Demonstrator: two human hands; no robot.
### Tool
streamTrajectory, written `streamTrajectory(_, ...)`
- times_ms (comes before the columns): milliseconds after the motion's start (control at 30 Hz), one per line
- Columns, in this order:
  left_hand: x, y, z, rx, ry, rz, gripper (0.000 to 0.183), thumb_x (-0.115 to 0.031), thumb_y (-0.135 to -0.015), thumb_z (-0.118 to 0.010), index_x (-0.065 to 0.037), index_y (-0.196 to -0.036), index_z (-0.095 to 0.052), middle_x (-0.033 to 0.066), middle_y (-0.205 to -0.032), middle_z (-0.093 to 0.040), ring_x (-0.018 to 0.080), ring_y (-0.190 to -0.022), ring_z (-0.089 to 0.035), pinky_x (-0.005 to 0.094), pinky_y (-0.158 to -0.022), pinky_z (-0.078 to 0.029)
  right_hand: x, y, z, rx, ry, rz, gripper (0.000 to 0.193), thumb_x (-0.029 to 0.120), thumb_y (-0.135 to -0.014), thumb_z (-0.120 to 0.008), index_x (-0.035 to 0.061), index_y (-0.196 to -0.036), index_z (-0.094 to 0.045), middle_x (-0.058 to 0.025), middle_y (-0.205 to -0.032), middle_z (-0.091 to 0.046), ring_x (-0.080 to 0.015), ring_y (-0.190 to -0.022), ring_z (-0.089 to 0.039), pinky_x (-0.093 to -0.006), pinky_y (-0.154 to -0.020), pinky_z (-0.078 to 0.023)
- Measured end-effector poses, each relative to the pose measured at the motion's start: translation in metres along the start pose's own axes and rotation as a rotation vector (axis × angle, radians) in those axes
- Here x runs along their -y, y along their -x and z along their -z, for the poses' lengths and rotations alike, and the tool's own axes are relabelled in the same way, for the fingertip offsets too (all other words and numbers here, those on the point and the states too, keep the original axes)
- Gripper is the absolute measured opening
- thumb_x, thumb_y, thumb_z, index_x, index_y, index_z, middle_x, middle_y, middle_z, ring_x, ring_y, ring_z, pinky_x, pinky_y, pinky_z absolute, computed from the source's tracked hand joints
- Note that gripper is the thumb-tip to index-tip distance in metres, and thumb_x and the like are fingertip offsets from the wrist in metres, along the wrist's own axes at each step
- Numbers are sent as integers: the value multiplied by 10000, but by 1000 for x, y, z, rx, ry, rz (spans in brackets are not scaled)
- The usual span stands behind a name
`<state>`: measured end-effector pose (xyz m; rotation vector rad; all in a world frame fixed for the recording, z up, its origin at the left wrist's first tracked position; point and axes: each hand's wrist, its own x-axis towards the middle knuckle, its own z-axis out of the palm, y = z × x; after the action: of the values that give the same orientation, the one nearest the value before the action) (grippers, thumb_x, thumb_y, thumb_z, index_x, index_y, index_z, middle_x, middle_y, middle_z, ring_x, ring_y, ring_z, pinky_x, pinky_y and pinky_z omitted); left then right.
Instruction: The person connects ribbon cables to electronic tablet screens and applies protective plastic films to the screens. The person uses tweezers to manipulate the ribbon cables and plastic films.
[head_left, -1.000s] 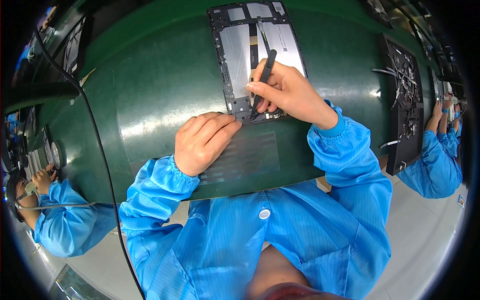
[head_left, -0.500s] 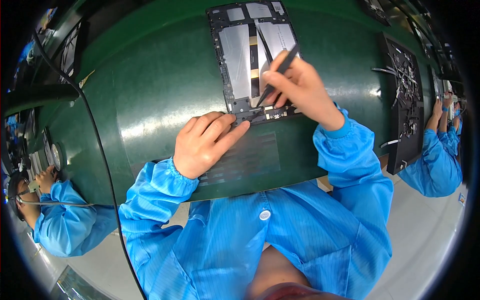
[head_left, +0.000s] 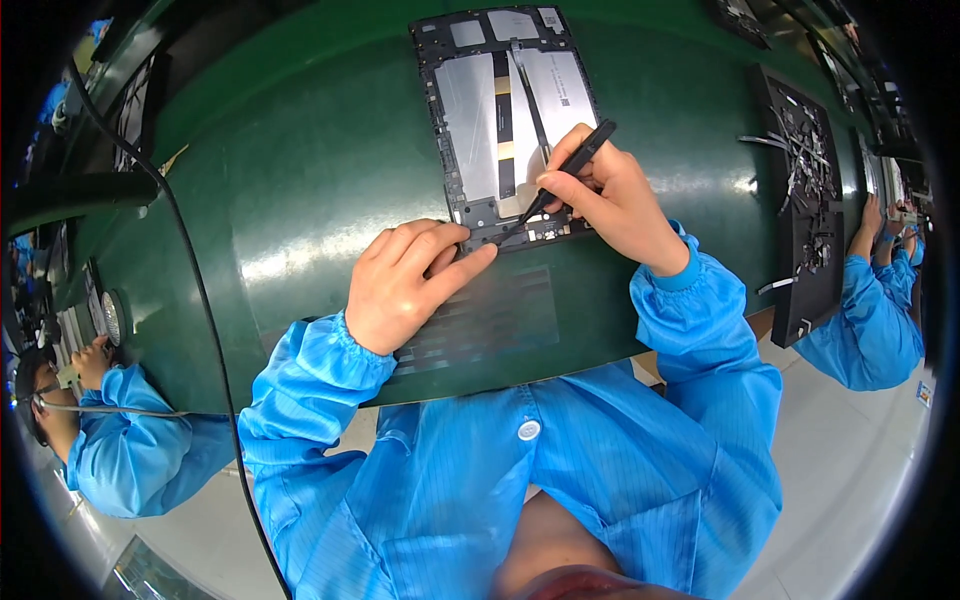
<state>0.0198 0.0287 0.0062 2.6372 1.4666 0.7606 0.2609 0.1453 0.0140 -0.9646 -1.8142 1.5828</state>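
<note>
Moved: black tool (head_left: 562,180) tip lower | right hand (head_left: 610,200) fingers pinch it | left hand (head_left: 405,285) fingers flat on tablet frame (head_left: 470,130) | green mat (head_left: 300,200)

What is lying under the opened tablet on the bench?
The opened tablet lies on the green mat. Just below it, a darker ribbed patch shows on the mat. What lies directly beneath the tablet is covered.

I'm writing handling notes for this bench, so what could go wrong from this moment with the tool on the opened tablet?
1. The right hand holds the black pointed tool tip-down at the lower edge of the opened tablet; a slip might scratch the silver panels or nearby small parts.
2. The left hand steadies only the bottom corner with its fingertips, so the tablet could shift on the smooth green mat.
</note>
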Motion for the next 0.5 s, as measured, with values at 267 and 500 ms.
streamTrajectory(267,6,2,-6,-40,45,-2,445,-10,-698,-728,-207,-1096,-758,35,-1041,-660,227,-951,-649,347,-766,-554,1,-1,0,-2,-93,-30,186,144,-955,-689,13,-963,-558,-80,-768,-682,-127,-713,-691,-244,-607,-535)
streamTrajectory(500,4,1,-8,-23,-26,-47,460,-27,-727,-729,-217,-1146,-747,40,-1038,-651,224,-947,-645,350,-759,-548,-6,-1,0,-14,-67,23,183,153,-957,-684,20,-953,-558,-79,-741,-685,-127,-688,-695,-247,-581,-517)
